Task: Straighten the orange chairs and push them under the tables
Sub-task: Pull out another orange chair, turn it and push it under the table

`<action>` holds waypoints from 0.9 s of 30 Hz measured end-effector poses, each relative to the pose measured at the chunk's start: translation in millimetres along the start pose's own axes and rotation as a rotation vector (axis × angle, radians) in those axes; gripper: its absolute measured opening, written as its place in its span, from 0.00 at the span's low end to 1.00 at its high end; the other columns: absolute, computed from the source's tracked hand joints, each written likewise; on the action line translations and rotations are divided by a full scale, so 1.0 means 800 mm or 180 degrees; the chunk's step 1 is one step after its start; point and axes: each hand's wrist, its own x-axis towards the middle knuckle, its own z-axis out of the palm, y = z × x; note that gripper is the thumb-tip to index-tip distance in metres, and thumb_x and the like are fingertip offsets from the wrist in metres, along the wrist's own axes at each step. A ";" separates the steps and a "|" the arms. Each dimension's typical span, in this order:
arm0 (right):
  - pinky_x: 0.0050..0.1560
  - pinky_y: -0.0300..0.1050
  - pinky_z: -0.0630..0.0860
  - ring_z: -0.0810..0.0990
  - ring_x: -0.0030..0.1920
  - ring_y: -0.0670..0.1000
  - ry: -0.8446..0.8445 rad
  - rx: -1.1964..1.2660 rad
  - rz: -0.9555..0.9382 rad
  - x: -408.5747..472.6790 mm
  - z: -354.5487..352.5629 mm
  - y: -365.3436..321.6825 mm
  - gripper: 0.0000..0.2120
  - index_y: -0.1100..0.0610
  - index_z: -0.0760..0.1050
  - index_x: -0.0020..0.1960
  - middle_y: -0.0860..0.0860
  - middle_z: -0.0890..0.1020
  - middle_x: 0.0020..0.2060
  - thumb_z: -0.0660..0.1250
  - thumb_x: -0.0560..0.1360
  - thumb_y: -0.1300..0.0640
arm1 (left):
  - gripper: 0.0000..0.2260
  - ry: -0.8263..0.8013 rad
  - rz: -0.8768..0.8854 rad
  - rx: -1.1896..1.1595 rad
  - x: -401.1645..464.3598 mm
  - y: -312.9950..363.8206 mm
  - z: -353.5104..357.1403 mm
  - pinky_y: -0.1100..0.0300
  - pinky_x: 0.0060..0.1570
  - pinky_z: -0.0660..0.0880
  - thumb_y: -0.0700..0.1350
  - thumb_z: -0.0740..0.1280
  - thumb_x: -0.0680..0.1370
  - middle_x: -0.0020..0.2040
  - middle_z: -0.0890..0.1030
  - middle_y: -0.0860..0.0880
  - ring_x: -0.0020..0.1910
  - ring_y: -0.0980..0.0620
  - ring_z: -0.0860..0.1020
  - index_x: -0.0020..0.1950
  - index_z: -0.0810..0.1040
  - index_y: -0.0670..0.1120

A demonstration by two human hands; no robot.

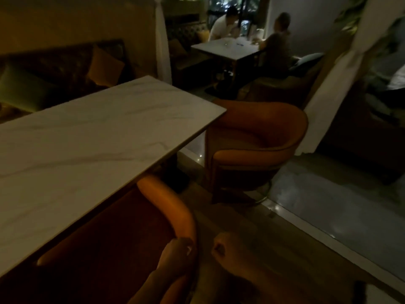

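Observation:
The near orange chair (168,207) sits tucked under the white marble table (92,137), with only its curved padded back rim showing at the table's front edge. My left hand (178,256) grips the top of that rim. Just to its right, my right hand (223,246) hangs as a closed fist beside the chair back, touching nothing. A second orange chair (258,139) stands at the table's far right end, angled away from the table, with its seat outside the tabletop.
A dark sofa with cushions (65,71) runs behind the table. Two people sit at another white table (225,49) at the back. A pale curtain (341,88) hangs to the right of the second chair. Wooden floor meets a grey floor strip (328,198) on the right.

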 end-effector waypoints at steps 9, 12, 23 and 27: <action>0.53 0.39 0.68 0.72 0.50 0.44 0.0939 0.0035 0.0131 0.021 -0.135 0.152 0.18 0.49 0.75 0.49 0.42 0.74 0.48 0.67 0.69 0.37 | 0.11 0.0391 0.0747 0.0271 0.162 0.188 0.000 0.62 0.42 0.74 0.60 0.69 0.72 0.44 0.77 0.59 0.44 0.61 0.77 0.46 0.78 0.55; 0.60 0.48 0.72 0.77 0.60 0.52 0.1315 -0.0045 0.0211 0.031 -0.171 0.204 0.27 0.48 0.71 0.61 0.50 0.78 0.60 0.67 0.67 0.36 | 0.18 0.0632 0.1276 0.0508 0.212 0.242 0.013 0.67 0.48 0.68 0.66 0.66 0.71 0.52 0.73 0.64 0.53 0.61 0.75 0.55 0.76 0.57; 0.75 0.52 0.44 0.46 0.78 0.53 0.1056 -0.0182 0.0584 0.080 -0.282 0.338 0.41 0.44 0.41 0.77 0.48 0.45 0.78 0.57 0.73 0.33 | 0.39 0.0659 0.1815 0.0642 0.333 0.380 0.035 0.50 0.73 0.59 0.74 0.56 0.72 0.77 0.59 0.56 0.76 0.54 0.56 0.78 0.58 0.56; 0.75 0.52 0.42 0.45 0.78 0.51 0.1182 -0.0149 0.0595 0.107 -0.307 0.376 0.41 0.44 0.38 0.77 0.48 0.44 0.79 0.58 0.74 0.35 | 0.44 0.0605 0.1820 0.0768 0.387 0.412 0.037 0.47 0.75 0.51 0.79 0.47 0.69 0.79 0.51 0.55 0.78 0.53 0.48 0.79 0.54 0.55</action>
